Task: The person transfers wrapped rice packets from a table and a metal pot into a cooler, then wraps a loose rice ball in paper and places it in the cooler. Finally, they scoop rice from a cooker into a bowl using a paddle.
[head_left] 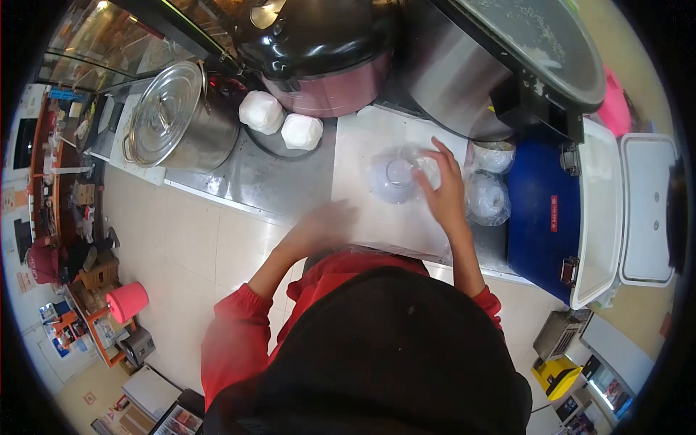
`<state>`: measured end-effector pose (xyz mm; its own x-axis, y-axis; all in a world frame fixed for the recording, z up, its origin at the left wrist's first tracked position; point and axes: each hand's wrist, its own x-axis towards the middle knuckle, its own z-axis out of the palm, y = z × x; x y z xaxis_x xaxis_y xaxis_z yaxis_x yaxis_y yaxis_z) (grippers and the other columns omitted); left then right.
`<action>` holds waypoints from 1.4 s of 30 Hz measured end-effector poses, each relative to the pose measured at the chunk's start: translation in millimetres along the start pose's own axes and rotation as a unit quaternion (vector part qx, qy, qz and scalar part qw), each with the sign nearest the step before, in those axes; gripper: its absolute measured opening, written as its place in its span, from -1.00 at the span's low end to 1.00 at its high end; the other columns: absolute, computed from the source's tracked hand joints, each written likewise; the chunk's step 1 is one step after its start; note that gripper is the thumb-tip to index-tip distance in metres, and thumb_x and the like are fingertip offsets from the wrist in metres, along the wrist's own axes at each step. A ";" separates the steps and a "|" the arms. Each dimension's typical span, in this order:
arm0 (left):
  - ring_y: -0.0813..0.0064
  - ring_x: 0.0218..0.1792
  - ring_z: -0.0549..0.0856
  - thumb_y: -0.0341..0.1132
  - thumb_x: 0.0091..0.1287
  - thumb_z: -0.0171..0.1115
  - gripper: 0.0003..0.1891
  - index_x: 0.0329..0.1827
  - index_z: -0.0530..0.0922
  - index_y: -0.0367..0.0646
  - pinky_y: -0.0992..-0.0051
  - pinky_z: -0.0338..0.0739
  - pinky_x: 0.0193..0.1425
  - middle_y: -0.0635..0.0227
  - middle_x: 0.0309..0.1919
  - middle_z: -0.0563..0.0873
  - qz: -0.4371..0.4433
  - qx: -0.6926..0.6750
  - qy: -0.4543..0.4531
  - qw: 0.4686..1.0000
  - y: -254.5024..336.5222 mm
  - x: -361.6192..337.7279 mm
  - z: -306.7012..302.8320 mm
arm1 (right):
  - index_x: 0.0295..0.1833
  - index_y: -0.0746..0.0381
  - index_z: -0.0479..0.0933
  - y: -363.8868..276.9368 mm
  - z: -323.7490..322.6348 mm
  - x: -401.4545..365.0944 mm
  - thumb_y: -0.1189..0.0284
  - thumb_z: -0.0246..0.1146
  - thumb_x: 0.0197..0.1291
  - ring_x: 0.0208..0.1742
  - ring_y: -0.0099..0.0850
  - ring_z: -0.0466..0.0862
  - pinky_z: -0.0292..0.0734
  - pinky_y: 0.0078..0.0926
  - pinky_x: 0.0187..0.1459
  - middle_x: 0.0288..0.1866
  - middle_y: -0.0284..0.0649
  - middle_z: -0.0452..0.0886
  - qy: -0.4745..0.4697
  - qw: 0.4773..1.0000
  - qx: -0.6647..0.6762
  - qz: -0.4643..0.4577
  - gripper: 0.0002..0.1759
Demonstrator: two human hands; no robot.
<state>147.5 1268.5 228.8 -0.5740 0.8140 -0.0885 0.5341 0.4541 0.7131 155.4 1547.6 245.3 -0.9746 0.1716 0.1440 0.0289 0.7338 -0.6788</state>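
Observation:
An upturned white bowl point(392, 178) in clear plastic sits on a white sheet point(359, 221) on the counter. At the bowl's right side is my right hand point(444, 183), thumb and fingers apart, fingertips right at the loose plastic. My left hand point(325, 226) hovers low and left of the bowl over the sheet's near left edge, its fingers smeared by motion. Just right of my right hand, two more plastic-wrapped bowls stand in a row, a nearer bowl point(487, 198) and a farther bowl point(494, 156).
Two white wrapped packets point(302, 131) lie on a round tray at the back left. A lidded steel pot point(170, 116), a pink-and-black cooker point(319, 65) and a large steel cooker point(457, 65) line the back. A blue cooler box point(540, 210) with its white lid raised stands right.

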 end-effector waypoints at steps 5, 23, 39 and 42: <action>0.28 0.26 0.44 -0.36 0.18 0.25 -0.68 0.03 0.58 -0.12 0.35 0.40 0.27 0.41 0.15 0.56 0.033 0.029 0.019 0.999 -25.3 -2.1 17.7 | 0.19 0.01 0.40 -33.7 45.8 -17.4 0.11 0.37 -0.05 0.35 -0.04 0.22 0.22 -0.03 0.26 0.39 -0.06 0.14 -0.050 0.985 -0.161 -0.024 -0.35; 0.39 -0.38 0.68 -0.47 0.14 0.27 -0.93 -0.32 0.64 -0.19 0.48 0.56 -0.21 0.25 -0.39 0.70 0.024 -0.079 0.013 0.996 -36.5 22.0 4.9 | 0.19 0.11 0.42 28.1 -76.6 -137.8 0.28 0.38 -0.01 0.29 -0.15 0.34 0.16 -0.25 0.30 0.22 -0.05 0.40 0.099 0.966 -0.140 0.196 -0.40; 0.32 -0.19 0.61 -0.56 0.03 0.30 -0.87 -0.35 0.65 -0.18 0.41 0.43 0.02 0.34 -0.32 0.68 -0.021 -0.127 0.113 0.985 -17.6 12.1 21.0 | -0.18 0.08 0.63 -64.6 70.9 17.5 0.34 0.23 0.03 0.35 -0.20 0.28 -0.03 0.05 0.34 0.09 -0.12 0.52 -0.181 0.808 -0.491 -0.269 -0.79; 0.31 -0.17 0.59 -0.58 0.01 0.24 -0.83 -0.33 0.63 -0.18 0.41 0.43 0.01 0.34 -0.29 0.68 0.006 -0.121 0.174 0.977 -14.2 7.4 26.8 | -0.16 0.09 0.62 -70.8 75.2 32.8 0.36 0.21 0.06 0.27 -0.25 0.36 -0.02 0.06 0.33 0.01 -0.18 0.55 -0.149 0.858 -0.410 -0.272 -0.79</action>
<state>152.2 1277.8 199.4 -0.7673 0.6274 0.1328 0.4042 0.3124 0.8597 104.7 1451.8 243.9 -0.9037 -0.4282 0.0058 -0.4200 0.8888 0.1833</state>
